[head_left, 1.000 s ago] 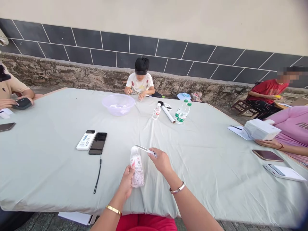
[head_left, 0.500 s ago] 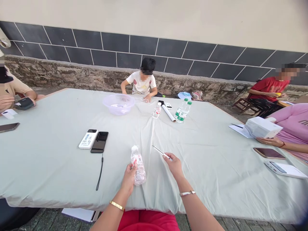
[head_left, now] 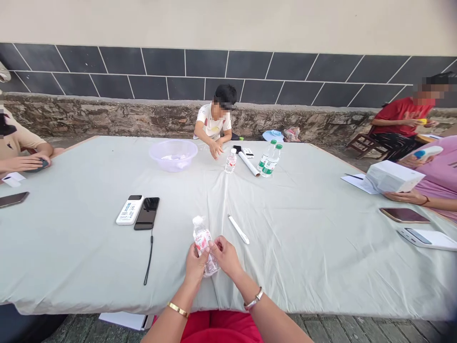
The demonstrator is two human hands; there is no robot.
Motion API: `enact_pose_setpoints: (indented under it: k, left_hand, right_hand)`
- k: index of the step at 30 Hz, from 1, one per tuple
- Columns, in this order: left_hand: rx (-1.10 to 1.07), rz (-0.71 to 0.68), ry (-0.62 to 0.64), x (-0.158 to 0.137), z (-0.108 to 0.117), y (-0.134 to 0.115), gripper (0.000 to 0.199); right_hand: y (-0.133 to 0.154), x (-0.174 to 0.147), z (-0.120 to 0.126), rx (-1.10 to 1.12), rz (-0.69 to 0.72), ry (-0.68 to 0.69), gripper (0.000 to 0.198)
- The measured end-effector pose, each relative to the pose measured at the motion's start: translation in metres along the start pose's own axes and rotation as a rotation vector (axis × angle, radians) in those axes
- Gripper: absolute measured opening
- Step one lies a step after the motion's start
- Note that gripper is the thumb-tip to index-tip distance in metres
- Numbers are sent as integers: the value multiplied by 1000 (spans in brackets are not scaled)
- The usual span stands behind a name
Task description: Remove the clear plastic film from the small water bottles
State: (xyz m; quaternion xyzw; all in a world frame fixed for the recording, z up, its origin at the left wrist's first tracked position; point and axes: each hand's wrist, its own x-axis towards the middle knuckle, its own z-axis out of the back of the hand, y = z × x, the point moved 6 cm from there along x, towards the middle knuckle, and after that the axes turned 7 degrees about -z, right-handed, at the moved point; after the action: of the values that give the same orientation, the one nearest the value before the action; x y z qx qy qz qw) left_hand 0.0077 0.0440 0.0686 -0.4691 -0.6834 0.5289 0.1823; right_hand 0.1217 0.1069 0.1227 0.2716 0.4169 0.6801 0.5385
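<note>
My left hand is closed round a clear plastic bottle, which leans slightly near the front edge of the table. The bottle has a red-and-white label and a crumpled white top. Against the label's right side, my right hand pinches with thumb and curled fingers; whether it grips the label or the bottle wall is hidden. A slim white utility knife lies on the cloth just beyond my right hand.
Left of my hands lie a white power bank and a black phone with a strap. Farther off are a purple basin, a small bottle, a paper roll and green-capped bottles. Other people sit around the table.
My right hand has put the utility knife down on the cloth and moved left onto the bottle. The left hand still holds the bottle. The person opposite has shifted an arm rightward.
</note>
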Motion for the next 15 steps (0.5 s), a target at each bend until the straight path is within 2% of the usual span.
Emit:
enact_pose_setpoints:
  k: [4,11,13,15]
  left_hand:
    - [-12,-4,-32,-1,4,1,68]
    - [70,32,-140,-7,6,-4,71]
    - [103,-1,-154,-9,7,-9,69]
    - [136,-30,-117,-10,5,-12,65]
  right_hand:
    - [3,5,-1,191,-75,-27,31]
    - [-7,0,0,511,-341,-55,33]
    - [-7,0,-4,526,-383,-32,34]
    - [-5,2,-8,484,-361,-21,33]
